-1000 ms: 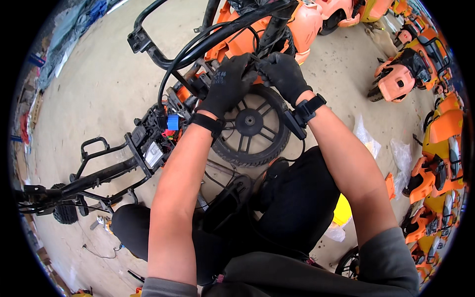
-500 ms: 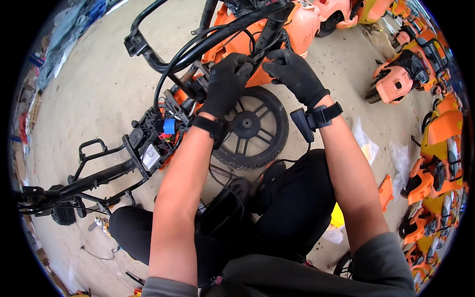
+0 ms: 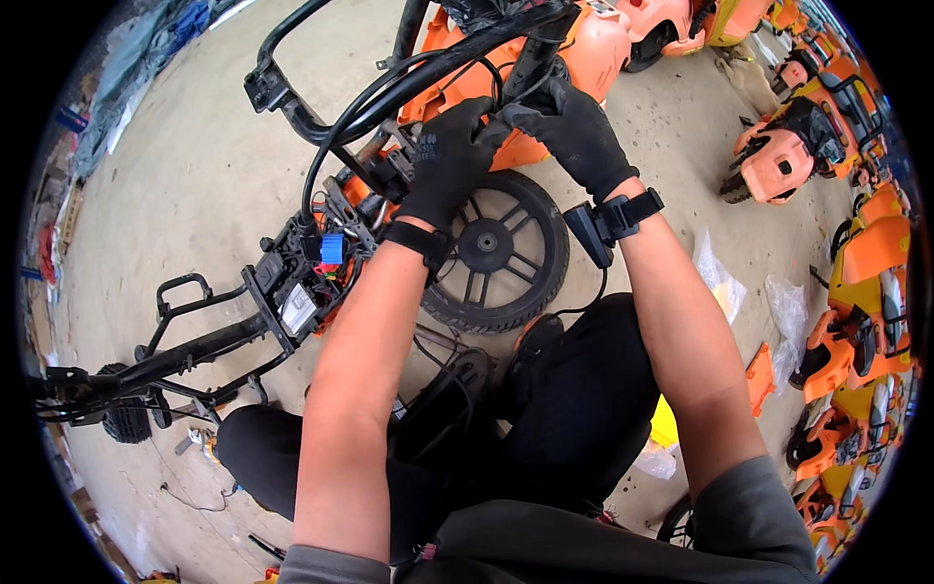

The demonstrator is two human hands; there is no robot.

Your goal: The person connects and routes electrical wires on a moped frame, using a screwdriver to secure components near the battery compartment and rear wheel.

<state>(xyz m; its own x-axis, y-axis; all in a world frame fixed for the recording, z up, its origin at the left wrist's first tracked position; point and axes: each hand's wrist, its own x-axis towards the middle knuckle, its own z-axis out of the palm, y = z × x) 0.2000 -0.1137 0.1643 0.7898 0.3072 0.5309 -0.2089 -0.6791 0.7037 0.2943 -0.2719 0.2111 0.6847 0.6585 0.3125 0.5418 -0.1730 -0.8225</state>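
Note:
Both of my hands wear black gloves and meet at the dark front tube (image 3: 533, 64) of a bare scooter frame. My left hand (image 3: 451, 151) has its fingers bent closed where a thin black cable (image 3: 498, 86) comes down to them. Closed too is my right hand (image 3: 572, 131), its thumb reaching across to the left fingertips. What the right fingers pinch is hidden behind the glove. Below the hands, a black spoked wheel (image 3: 486, 241) with a tyre stands over the floor. Orange body panels (image 3: 518, 152) show behind the fingers.
To the left stretches the black frame (image 3: 209, 343), with wiring and a blue connector (image 3: 332, 249). Orange scooters (image 3: 773, 170) line the right side. Clear plastic bags (image 3: 786, 310) and an orange panel piece (image 3: 760, 378) lie on the floor there.
My right hand has moved left and slightly up, its thumb now at the left hand's fingertips. The left hand has shifted a little right. The frame looks unmoved.

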